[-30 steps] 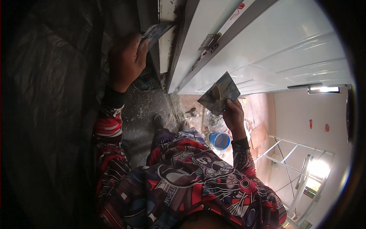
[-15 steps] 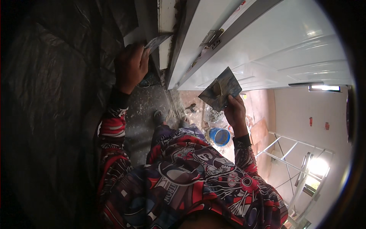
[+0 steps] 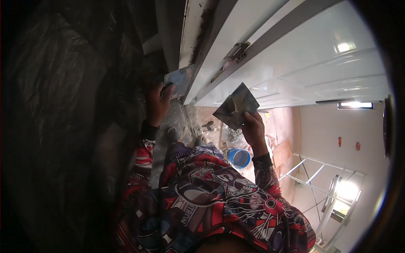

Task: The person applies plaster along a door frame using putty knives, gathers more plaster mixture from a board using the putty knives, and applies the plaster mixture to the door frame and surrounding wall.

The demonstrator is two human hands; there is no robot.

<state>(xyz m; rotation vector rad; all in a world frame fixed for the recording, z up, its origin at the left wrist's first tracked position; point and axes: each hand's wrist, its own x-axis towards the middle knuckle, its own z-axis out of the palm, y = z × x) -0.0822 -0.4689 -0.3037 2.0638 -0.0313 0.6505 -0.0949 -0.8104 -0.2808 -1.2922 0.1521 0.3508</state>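
My left hand (image 3: 158,105) is closed on a flat putty knife (image 3: 180,80). Its bluish-grey blade lies against or very near the edge of the door frame (image 3: 198,31); whether it touches cannot be made out. My right hand (image 3: 254,131) grips one corner of a square, dark metal plate (image 3: 244,95), thumb on top. A dab of greyish-brown filler sits on the middle of that plate. It is held just in front of the white panelled door (image 3: 303,55), apart from the putty knife.
A metal hinge (image 3: 237,51) sits on the door's edge. Dark plastic sheeting (image 3: 59,105) hangs along the left. On the floor stands a blue bucket (image 3: 239,158), with debris (image 3: 208,125) near my feet. A white metal scaffold (image 3: 310,183) stands at the right by a bright window.
My left hand has come down and to the right with the putty knife, whose blade now shows its flat face. My right hand and the plate have shifted slightly down and left.
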